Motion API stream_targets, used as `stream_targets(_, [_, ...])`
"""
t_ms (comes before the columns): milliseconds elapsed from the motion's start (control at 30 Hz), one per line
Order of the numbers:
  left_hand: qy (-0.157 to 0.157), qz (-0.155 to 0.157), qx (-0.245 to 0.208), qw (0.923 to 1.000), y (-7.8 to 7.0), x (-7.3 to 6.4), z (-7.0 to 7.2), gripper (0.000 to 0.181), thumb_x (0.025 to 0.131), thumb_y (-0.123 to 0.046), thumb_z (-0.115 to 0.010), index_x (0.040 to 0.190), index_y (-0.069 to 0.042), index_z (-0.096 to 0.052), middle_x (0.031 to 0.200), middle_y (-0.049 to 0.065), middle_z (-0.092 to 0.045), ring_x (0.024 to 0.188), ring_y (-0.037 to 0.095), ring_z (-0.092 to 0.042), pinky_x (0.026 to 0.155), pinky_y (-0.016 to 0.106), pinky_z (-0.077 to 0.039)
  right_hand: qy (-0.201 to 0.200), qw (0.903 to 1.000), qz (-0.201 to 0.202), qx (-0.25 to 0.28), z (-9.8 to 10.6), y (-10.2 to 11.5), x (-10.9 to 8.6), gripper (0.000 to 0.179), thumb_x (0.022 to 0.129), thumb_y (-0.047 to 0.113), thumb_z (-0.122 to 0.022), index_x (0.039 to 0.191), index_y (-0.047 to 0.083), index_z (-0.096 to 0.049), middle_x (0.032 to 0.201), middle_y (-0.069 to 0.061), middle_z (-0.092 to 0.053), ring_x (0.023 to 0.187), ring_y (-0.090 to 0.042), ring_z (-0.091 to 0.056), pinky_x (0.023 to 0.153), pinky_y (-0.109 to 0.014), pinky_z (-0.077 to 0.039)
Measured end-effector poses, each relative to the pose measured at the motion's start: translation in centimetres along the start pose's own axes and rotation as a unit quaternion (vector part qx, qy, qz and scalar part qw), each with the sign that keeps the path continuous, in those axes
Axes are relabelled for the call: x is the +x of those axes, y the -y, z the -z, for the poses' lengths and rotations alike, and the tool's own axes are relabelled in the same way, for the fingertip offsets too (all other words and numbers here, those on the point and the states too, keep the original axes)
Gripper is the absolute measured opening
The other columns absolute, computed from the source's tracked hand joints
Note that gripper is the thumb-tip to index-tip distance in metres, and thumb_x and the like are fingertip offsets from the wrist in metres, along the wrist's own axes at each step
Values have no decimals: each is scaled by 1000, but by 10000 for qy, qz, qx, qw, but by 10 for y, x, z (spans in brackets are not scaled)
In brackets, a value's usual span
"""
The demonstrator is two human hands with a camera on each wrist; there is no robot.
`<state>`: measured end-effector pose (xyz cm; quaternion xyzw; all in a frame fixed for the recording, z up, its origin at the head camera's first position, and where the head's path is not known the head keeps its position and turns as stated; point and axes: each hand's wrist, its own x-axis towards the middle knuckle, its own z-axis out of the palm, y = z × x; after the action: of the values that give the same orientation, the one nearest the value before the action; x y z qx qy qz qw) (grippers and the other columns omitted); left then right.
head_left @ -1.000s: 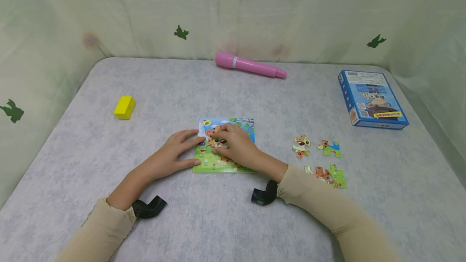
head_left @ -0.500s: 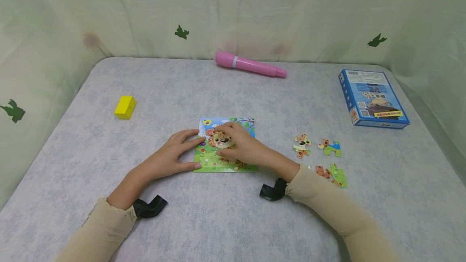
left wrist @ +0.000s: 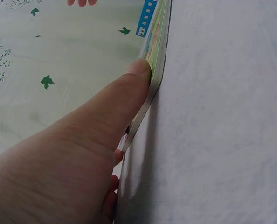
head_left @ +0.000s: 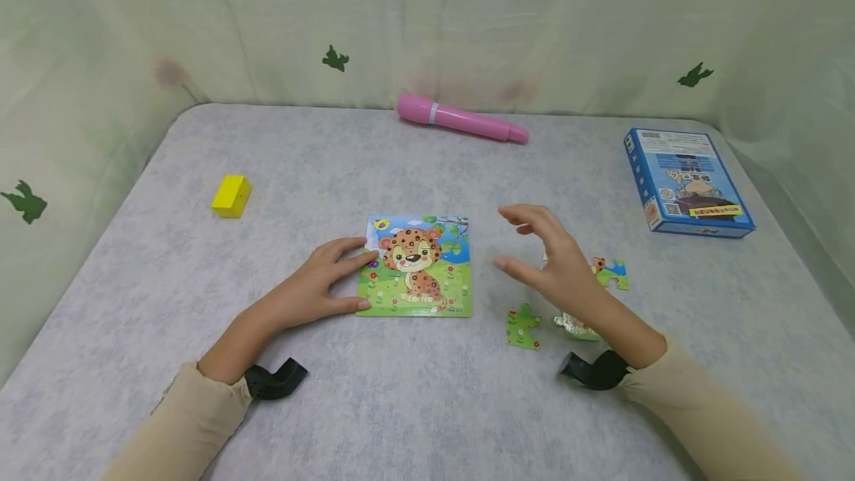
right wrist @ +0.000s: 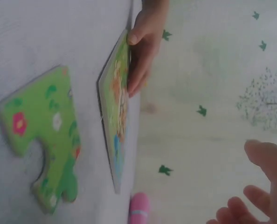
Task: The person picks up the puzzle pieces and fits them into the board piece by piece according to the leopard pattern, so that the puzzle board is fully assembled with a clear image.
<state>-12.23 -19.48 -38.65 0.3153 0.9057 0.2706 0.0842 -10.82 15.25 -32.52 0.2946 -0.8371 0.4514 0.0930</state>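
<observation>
On the table lies a square puzzle board [head_left: 457,295] with a cartoon leopard picture, flat and uncovered except at its left edge. My left hand [head_left: 314,280] rests there, fingers spread and thumb touching the lower left corner; in the left wrist view, the thumb [left wrist: 106,102] lies along the board's edge. To the right of the board hovers my right hand [head_left: 561,266], its thumb and fingers apart and nothing between them. Loose puzzle pieces lie under and around it: a green flowered one [head_left: 523,326], a shiny one [head_left: 577,326] and a blue-green one [head_left: 613,273], partly hidden by the hand.
A pink marker-shaped tube [head_left: 461,119] lies at the table's back edge. A yellow block [head_left: 231,196] sits at the left. The blue box [head_left: 691,182] stands at the back right. A pale curtain [head_left: 267,21] hangs around the table.
My right hand has lifted off the board and moved right, over the loose pieces. The leopard picture and the green flowered piece have come into sight. My left hand has stayed in place.
</observation>
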Motion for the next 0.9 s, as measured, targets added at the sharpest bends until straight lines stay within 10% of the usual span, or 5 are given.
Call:
stream_targets(433, [-21, 8, -22, 10000, 0, 0, 0, 70, 79, -44, -66, 137, -15, -40, 143, 11, -23, 129, 32, -17, 99, 52, -18, -131, 9923, -1121, -504, 28, -56, -45, 55, 79, 12, -70, 128, 4, -45, 125, -5, -44, 109, -20, -41, 86, -33, -35])
stream_targets(900, [-42, 27, -58, 10000, 1, 2, -1, 69, 78, -44, -66, 136, -16, -42, 142, 11, -25, 129, 33, -18, 99, 53, -19, 1170, 9714, -1856, -912, 33, -80, -52, 72, 78, 32, -70, 133, 1, -36, 132, -18, -35, 121, -35, -31, 94, -54, -27])
